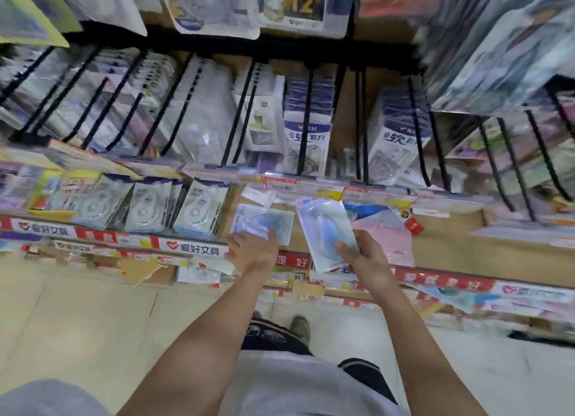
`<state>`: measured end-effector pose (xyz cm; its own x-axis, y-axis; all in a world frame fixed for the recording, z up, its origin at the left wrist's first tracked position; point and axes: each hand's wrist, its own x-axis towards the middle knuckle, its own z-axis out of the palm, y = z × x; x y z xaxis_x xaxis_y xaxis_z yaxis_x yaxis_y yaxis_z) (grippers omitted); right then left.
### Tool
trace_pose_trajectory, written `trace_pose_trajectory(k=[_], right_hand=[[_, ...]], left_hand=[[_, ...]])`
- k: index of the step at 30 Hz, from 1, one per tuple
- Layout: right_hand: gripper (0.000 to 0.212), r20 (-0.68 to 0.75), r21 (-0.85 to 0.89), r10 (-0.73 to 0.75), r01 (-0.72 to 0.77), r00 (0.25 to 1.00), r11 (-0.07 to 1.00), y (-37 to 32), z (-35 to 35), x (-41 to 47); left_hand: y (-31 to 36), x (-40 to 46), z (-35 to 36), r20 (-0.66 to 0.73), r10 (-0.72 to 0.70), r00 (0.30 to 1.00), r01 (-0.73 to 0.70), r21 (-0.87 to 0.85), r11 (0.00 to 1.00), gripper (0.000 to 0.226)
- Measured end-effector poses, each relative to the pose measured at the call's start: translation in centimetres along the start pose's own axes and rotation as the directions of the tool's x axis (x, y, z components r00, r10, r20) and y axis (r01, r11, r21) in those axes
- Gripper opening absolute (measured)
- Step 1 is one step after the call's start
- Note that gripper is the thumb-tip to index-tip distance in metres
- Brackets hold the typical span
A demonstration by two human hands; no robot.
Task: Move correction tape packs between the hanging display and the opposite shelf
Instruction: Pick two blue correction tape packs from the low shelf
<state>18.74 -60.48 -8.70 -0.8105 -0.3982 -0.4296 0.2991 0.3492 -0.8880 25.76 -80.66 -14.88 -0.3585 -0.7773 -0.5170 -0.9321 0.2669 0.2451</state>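
The hanging display (280,110) fills the upper field: rows of black pegs carrying bagged stationery. Readable print there is limited to a yellow "12" on a card at the top (303,3) and the character "软" on 2 white-and-purple packs, one at centre (306,138), one to its right (396,138). Most other print is blurred.

Below it runs the shelf (445,250), a brown cardboard-coloured surface. Its red-and-white front strip (193,247) reads "爱好文具" beside a heart logo, repeated along the edge. At the shelf's left stand upright boxed correction tape packs (199,210), white with a round reel visible through each window.

A pink flat pack (392,232) lies on the shelf at the right, partly behind my right hand.

My right arm extends forward. My right hand (365,253) grips 1 clear correction tape pack (325,228), thumb across its lower front, holding it tilted above the shelf's front edge. Its top corner carries a small red logo; the adjoining characters are too small to read.

My left arm extends forward in parallel. My left hand (253,249) holds a second clear pack (263,221) with a blue item inside by its lower edge, thumb on top; this pack lies flat on the shelf surface.
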Motion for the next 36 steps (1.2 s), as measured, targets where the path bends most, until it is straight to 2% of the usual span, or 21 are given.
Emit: trace_pose_trajectory(k=[7,10,14,19,23,28,31,36], right_hand=[[0.015,-0.039,0.078,0.036,-0.033,0.999,0.996,1.5,-0.4,-2.4],[0.014,-0.072,0.118,0.064,-0.056,0.995,0.991,2.0,-0.4,-2.9],[0.019,-0.099,0.114,0.069,-0.058,0.993,0.992,2.3,-0.4,-3.4],[0.022,-0.095,0.125,0.092,-0.08,0.991,0.989,2.6,-0.6,-3.7],[0.022,-0.08,0.132,0.094,-0.083,0.992,0.988,2.7,-0.9,-3.8],[0.024,-0.069,0.134,0.095,-0.085,0.993,0.987,2.4,-1.0,-4.0],[0.023,-0.06,0.121,0.089,-0.082,0.994,0.989,2.4,-1.0,-4.1],[0.021,-0.074,0.117,0.082,-0.073,0.994,0.99,2.8,-1.2,-4.4]], left_hand=[[1.5,0.0,1.7,0.001,-0.075,0.997,0.075,-0.07,0.995,0.12],[2.7,0.1,1.9,0.001,-0.058,0.998,0.058,-0.108,0.992,0.127],[3.3,0.4,2.7,-0.003,-0.027,1.0,0.026,-0.168,0.985,0.119],[2.0,1.0,3.9,-0.126,-0.002,0.992,-0.024,-0.202,0.979,0.096],[1.8,0.6,4.2,-0.17,0.011,0.985,-0.059,-0.28,0.958,0.084],[2.7,0.9,3.7,-0.11,-0.037,0.993,0.003,-0.293,0.956,0.105],[3.1,1.4,3.7,-0.123,-0.078,0.989,0.034,-0.328,0.944,0.1],[2.9,1.5,4.3,-0.202,-0.096,0.975,-0.01,-0.466,0.885,0.087]])
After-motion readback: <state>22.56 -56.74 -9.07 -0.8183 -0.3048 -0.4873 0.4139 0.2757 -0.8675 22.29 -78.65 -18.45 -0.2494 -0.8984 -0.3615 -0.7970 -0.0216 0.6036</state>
